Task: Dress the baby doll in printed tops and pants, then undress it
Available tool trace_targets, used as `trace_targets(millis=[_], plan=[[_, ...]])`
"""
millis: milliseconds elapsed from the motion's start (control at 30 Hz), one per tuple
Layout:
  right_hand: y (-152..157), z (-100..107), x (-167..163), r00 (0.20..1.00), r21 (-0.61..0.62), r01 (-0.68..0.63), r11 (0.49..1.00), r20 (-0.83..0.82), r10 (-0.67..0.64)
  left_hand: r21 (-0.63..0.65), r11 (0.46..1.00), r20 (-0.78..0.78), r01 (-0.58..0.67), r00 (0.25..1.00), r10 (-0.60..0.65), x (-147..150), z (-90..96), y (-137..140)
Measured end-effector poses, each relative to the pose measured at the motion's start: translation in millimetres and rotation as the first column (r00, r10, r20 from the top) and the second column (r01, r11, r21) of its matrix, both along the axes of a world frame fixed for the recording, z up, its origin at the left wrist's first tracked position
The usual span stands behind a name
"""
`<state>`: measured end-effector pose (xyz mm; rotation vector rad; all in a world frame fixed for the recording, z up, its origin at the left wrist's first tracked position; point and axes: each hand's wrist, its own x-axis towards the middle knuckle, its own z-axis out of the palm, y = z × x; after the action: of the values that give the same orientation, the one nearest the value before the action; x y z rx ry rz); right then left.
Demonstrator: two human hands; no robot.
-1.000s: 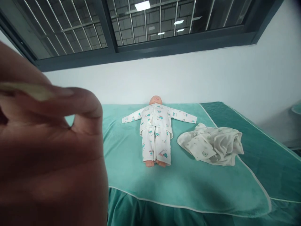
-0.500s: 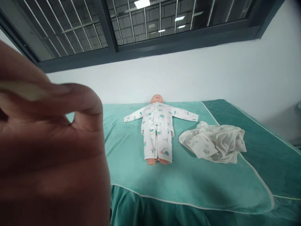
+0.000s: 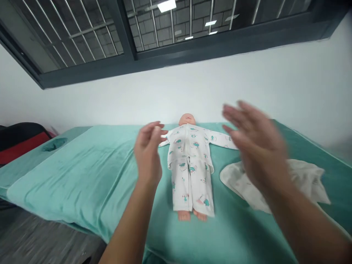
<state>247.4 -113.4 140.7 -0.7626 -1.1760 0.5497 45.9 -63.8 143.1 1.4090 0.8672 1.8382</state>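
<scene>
A baby doll (image 3: 187, 119) lies on its back, head toward the wall, arms spread. It wears a white printed top (image 3: 189, 145) and matching trousers (image 3: 192, 185), with bare feet showing below. My left hand (image 3: 150, 152) hovers at the doll's left-of-picture sleeve, fingers curled but apart, nothing in it. My right hand (image 3: 257, 143), somewhat blurred, is raised over the other sleeve's cuff with its fingers stretched out and holds nothing. Partly behind my right forearm lies a crumpled white cloth (image 3: 239, 179).
A light green sheet (image 3: 82, 172) covers the bed, with darker green fabric (image 3: 297, 143) at the right. A white wall (image 3: 137, 95) and a dark-framed barred window (image 3: 134, 58) rise behind. A black and red object (image 3: 24, 143) stands at the far left, above grey floor (image 3: 41, 238).
A large hand blocked the left side close to the camera; now both my hands reach out over the doll. The view has come nearer to the bed. Doll and cloth lie as before.
</scene>
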Motion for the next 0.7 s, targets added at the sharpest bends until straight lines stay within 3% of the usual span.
trace_targets(millis=[100, 167, 300, 400, 533, 633, 700], plan=[[87, -40, -22, 0.988, -0.245, 0.116, 0.963, -0.069, -0.136, -0.168, 0.985, -0.259, -0.045, 0.966, 0.000, 11, -43.2, 79], [137, -63, -27, 0.981, -0.368, 0.186, 0.911, 0.024, -0.191, -0.216, 0.975, -0.414, -0.059, 0.910, -0.037, 21, -61.9, 123], [183, -85, -20, 0.946, -0.492, 0.256, 0.832, 0.304, -0.112, -0.249, 0.968, -0.584, -0.024, 0.801, -0.130, 40, -77.1, 175], [184, -86, -13, 0.941, -0.546, 0.248, 0.800, 0.333, -0.064, -0.255, 0.967, -0.617, 0.020, 0.766, -0.178, 43, -81.2, 188], [183, -88, -16, 0.918, -0.469, 0.244, 0.849, 0.393, -0.046, -0.290, 0.953, -0.592, 0.090, 0.765, -0.252, 40, -88.4, 190], [186, -92, -18, 0.918, -0.455, 0.231, 0.860, 0.394, -0.038, -0.242, 0.966, -0.499, 0.094, 0.842, -0.206, 40, -81.7, 185], [185, -91, -18, 0.933, -0.474, 0.230, 0.850, 0.355, -0.055, -0.135, 0.982, -0.342, 0.131, 0.924, -0.171, 39, -62.3, 173]])
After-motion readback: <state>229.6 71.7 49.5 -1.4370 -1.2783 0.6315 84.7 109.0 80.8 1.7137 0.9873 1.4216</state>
